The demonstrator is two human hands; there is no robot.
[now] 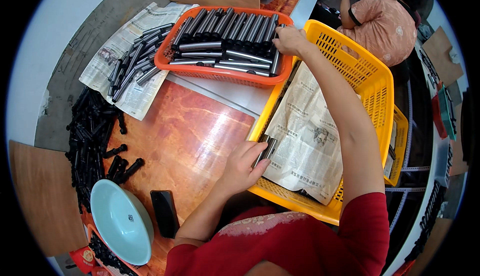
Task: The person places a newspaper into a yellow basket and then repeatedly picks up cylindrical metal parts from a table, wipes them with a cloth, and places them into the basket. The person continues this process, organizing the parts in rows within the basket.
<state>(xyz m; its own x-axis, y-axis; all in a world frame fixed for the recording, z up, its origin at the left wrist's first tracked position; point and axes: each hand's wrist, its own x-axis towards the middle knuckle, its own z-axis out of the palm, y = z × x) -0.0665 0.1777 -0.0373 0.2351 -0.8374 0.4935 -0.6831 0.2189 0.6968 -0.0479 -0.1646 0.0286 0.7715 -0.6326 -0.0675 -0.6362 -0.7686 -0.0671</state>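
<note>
Two metal rods (270,148) are gripped by the left hand (243,167) at the edge of the newspaper (302,136) in the yellow basket (382,101), while a rod (276,62) in the orange basket (212,77) is touched by the right hand's (291,41) bent fingers (whether it is clasped cannot be told). Little is judged done and much left, the orange basket being well filled.

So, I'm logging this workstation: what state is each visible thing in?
Orange basket: loaded with metal cylinders
Left hand: holding cylinders
Right hand: at orange basket's right end, grip unclear
Yellow basket: lined with newspaper
Left newspaper: spread under cylinders
Black parts: mostly heaped
Blue basin: uncovered, nothing visible inside
Phone: lying flat, dark
</note>
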